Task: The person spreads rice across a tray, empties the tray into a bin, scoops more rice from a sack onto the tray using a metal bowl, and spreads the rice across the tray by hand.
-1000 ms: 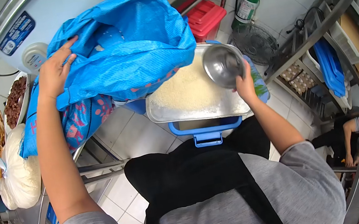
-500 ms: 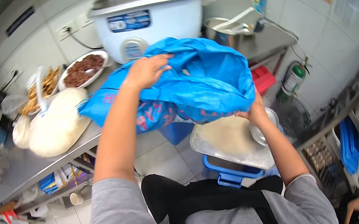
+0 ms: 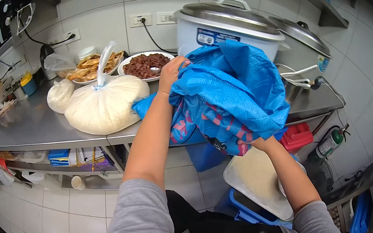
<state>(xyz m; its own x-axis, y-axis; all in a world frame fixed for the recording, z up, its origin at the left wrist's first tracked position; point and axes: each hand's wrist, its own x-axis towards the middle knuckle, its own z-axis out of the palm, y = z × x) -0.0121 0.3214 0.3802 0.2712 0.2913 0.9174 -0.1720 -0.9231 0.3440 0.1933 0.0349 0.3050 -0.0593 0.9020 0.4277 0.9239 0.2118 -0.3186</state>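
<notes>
A blue woven plastic sack [image 3: 234,79] with pink printing hangs bunched between my two hands, above the steel counter's front edge. My left hand [image 3: 173,73] is closed on a fold at the sack's upper left. Low on the right side, my right hand [image 3: 264,144] grips the sack from beneath; most of its fingers are hidden by the fabric. To the left of the sack rests a large knotted clear bag of white grain-like contents [image 3: 108,105], with a smaller tied bag [image 3: 60,95] beside it. Below my right hand is a shallow tray of pale grains [image 3: 250,175].
A large rice cooker [image 3: 229,18] and a second lidded cooker [image 3: 301,38] stand behind the sack. Plates of dark chopped food [image 3: 146,65] and browned food [image 3: 95,66] sit near the wall. A blue bin [image 3: 250,204] supports the tray. A fire extinguisher [image 3: 329,144] stands right.
The sack's wide mouth has folded inward and the sack is now more bunched. My left hand has closed on the fabric. The view has swung left, showing more counter.
</notes>
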